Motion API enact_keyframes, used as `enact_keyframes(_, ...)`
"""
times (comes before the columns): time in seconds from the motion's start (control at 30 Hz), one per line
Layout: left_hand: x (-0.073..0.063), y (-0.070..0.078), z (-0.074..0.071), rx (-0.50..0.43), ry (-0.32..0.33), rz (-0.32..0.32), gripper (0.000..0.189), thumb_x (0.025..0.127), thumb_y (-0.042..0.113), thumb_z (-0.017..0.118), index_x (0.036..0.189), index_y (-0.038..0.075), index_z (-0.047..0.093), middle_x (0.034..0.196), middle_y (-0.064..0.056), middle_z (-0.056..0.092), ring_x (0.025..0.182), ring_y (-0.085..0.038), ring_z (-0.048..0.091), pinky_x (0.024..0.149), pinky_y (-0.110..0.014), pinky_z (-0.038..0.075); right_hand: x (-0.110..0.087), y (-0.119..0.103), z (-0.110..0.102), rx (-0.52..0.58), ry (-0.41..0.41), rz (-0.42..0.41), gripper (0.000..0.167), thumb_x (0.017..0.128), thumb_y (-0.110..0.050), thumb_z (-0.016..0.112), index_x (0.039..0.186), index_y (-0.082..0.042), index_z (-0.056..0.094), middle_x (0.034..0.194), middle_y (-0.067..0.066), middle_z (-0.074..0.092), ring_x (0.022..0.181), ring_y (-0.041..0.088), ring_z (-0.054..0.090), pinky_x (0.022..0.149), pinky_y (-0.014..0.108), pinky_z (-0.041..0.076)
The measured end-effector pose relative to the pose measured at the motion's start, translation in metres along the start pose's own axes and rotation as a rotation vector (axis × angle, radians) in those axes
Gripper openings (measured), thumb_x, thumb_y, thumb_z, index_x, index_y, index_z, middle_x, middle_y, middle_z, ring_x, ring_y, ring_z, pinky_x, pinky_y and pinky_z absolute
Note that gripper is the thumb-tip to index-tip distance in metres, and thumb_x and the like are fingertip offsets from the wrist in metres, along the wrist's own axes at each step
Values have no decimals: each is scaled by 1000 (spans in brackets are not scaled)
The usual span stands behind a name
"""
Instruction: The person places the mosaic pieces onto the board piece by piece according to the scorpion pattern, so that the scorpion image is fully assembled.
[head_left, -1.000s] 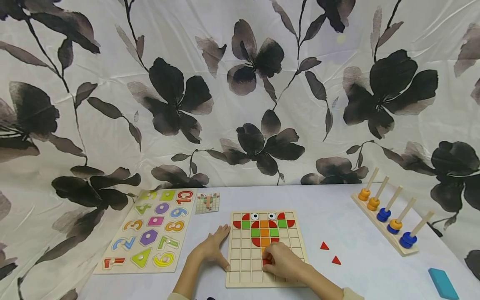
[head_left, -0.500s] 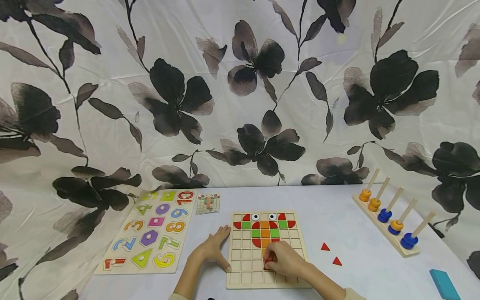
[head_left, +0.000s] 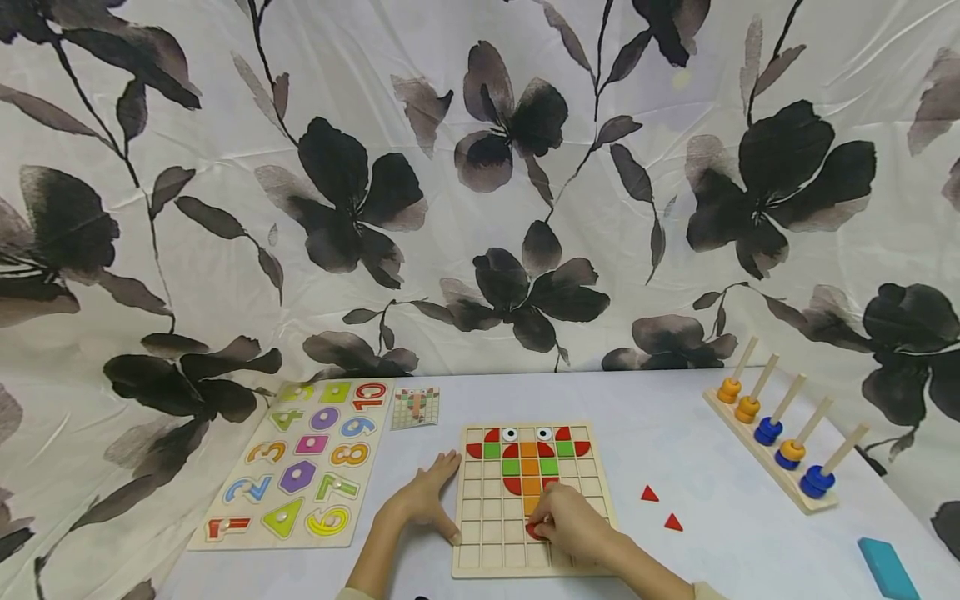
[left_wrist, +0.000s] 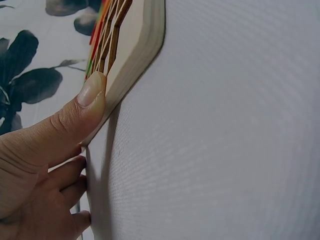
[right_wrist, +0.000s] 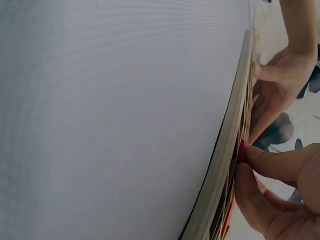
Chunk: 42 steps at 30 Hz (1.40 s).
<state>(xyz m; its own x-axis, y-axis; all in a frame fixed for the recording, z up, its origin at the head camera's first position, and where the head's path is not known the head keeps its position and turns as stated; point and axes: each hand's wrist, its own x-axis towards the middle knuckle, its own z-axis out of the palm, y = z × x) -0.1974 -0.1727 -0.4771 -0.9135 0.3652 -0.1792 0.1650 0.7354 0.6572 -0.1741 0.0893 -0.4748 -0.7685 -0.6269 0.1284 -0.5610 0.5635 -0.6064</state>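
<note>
A wooden grid board (head_left: 480, 557) lies on the table, with red, green and orange pieces and two eye tiles forming a figure in its upper rows. My right hand (head_left: 573, 523) is over its lower middle, thumb and index finger pinching a red quarter-circle piece (head_left: 535, 531) at a cell below the orange column. That red piece (right_wrist: 242, 151) shows between the fingertips in the right wrist view, at the board's surface. My left hand (head_left: 426, 498) rests along the board's left edge, fingers extended; its thumb (left_wrist: 75, 111) touches the rim.
Two red triangles (head_left: 649, 493) lie right of the board. A number-and-shape board (head_left: 288, 467) is at the left, beside a small pattern card (head_left: 416, 407). A peg stand with rings (head_left: 772, 450) and a blue block (head_left: 887, 568) are at the right.
The red piece has turned slightly in my right fingertips, its rounded side now showing to the left. My left hand and the board stay in place.
</note>
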Motion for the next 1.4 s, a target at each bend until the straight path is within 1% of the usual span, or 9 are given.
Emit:
enact_keyframes(0.13, 0, 0, 0, 1, -1, -2, 114, 48, 14, 91, 142, -8, 30, 151, -27, 21, 140, -44, 13, 111, -62, 8, -4, -5, -2, -118, -93, -50, 7, 79, -3, 71, 85, -4, 75, 86, -7, 54, 75, 2, 48, 66, 16, 48)
enact_keyframes(0.27, 0, 0, 0, 3, -3, 0, 114, 48, 13, 90, 142, -8, 30, 151, -27, 21, 140, -44, 13, 111, -62, 8, -7, -8, -3, -185, -141, -101, 9, 79, 0, 69, 79, -9, 70, 86, -8, 50, 75, 2, 46, 68, 16, 48)
enact_keyframes(0.4, -1, 0, -1, 9, 0, 0, 113, 48, 13, 90, 142, -8, 30, 150, -27, 22, 140, -45, 13, 110, -63, 7, -6, -6, -3, -233, -123, -123, 13, 80, 1, 67, 77, -12, 69, 83, -8, 48, 74, 3, 45, 67, 16, 47)
enact_keyframes(0.57, -1, 0, 0, 8, -3, 8, 113, 49, 14, 90, 142, -9, 30, 150, -28, 22, 139, -45, 14, 110, -63, 8, -3, -1, -1, -229, -100, -104, 13, 83, 0, 67, 79, -11, 71, 82, -7, 49, 74, 3, 46, 66, 15, 48)
enact_keyframes(0.8, 0, 0, 1, 6, -6, -2, 114, 49, 14, 90, 142, -8, 30, 151, -27, 21, 140, -44, 13, 111, -62, 7, -2, 1, -1, -172, -87, -85, 17, 83, 0, 67, 96, -8, 75, 85, -8, 54, 75, 2, 47, 67, 16, 48)
enact_keyframes(0.9, 0, -1, 0, 9, -7, -9, 114, 49, 15, 91, 143, -8, 30, 151, -27, 21, 140, -44, 13, 111, -62, 7, -3, 1, -1, -165, -82, -78, 18, 83, -1, 67, 97, -7, 75, 87, -8, 55, 78, 3, 48, 69, 17, 49)
enact_keyframes(1.07, 0, 0, -1, 9, -6, -18, 114, 49, 16, 91, 143, -7, 30, 151, -26, 21, 140, -43, 13, 111, -61, 8, -3, 2, -1, -223, -40, -113, 10, 81, -4, 69, 86, -10, 76, 95, -6, 57, 87, 9, 47, 76, 20, 49)
enact_keyframes(1.13, 0, -1, -1, 10, -4, -13, 114, 49, 16, 91, 143, -7, 30, 151, -26, 21, 140, -43, 13, 111, -61, 8, -3, 2, 0, -247, -29, -138, 9, 81, -3, 69, 81, -10, 75, 95, -5, 59, 87, 10, 48, 76, 20, 49)
enact_keyframes(1.4, 0, -2, 0, -3, -5, 5, 114, 49, 16, 91, 143, -9, 29, 151, -27, 21, 140, -44, 13, 111, -62, 7, -10, -4, -1, -338, -7, -172, 13, 77, 1, 69, 79, -10, 76, 82, -6, 64, 80, 9, 57, 73, 23, 53)
